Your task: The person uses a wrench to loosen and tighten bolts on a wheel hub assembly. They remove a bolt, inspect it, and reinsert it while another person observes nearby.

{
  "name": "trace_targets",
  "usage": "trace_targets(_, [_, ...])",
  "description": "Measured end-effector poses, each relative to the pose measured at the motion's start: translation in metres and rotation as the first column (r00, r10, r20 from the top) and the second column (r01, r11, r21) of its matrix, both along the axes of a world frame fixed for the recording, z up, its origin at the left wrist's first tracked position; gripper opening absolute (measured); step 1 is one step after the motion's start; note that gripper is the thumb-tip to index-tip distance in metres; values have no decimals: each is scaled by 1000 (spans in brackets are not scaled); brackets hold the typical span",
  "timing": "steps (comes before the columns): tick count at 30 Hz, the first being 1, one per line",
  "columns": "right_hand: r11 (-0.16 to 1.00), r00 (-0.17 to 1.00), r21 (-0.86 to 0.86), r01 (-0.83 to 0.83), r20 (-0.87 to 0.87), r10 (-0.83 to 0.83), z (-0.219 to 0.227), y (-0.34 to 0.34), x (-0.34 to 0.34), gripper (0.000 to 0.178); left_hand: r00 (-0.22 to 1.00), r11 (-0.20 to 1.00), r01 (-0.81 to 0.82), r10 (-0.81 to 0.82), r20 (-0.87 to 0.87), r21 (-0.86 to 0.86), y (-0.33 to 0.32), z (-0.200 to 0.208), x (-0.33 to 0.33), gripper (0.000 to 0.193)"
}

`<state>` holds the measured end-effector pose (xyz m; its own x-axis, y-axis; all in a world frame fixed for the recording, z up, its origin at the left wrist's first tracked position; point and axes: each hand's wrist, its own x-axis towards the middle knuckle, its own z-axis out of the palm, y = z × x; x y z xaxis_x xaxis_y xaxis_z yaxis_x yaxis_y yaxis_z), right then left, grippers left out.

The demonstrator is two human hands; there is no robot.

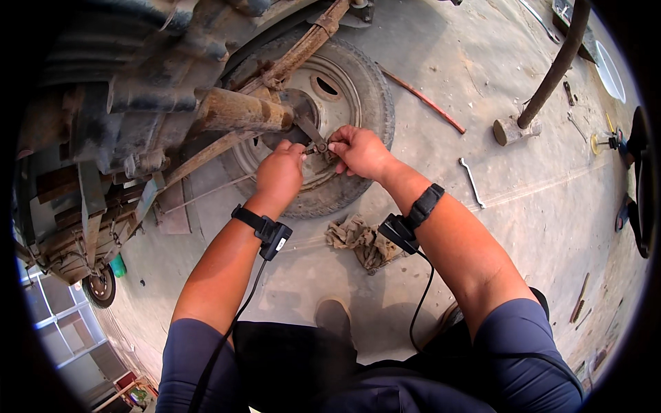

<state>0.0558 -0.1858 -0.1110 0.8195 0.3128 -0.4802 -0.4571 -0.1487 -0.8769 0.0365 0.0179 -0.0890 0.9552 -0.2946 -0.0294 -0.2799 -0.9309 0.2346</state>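
Note:
My left hand (280, 172) is closed in a pinch on a small dark metal fitting (315, 149). From the other side my right hand (363, 153) pinches the same fitting with thumb and fingertips. The fitting sits at the lower end of a flat metal lever (307, 129) beside the wheel hub. Behind both hands is a vehicle wheel with a worn tyre (377, 96) and a pale dirty rim (344, 77). A rusty axle tube (248, 112) runs toward the hub from the left. My fingers partly cover the fitting, so its exact shape is hidden.
The vehicle's rusty underside (151, 96) fills the upper left. Crumpled rag (361, 241), red bar (423, 98) and wrench (472, 182) lie on the concrete floor. A wooden post (556, 65) stands by a wood block (516, 129). Cables hang from my wrist-worn devices.

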Motion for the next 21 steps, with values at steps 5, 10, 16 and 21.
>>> trace_targets(5, [992, 998, -121, -41, 47, 47, 9, 2, -1, 22, 1000, 1000, 9, -10, 21, 13, 1, -2, -1, 11])
trace_targets(10, [931, 939, -365, -21, 312, 143, -4, 5, -2, 31, 999, 1000, 27, -27, 35, 4, 0, -4, 0, 13])
trace_targets(16, [871, 937, -482, -96, 252, 242, 6, 11, 5, 34, 1000, 1000, 21, -21, 22, 0, 0, -2, -1, 14])
trace_targets(21, [956, 985, -278, -90, 117, 127, 26, 2, -1, 30, 999, 999, 31, -31, 32, 8, 1, -2, -1, 13])
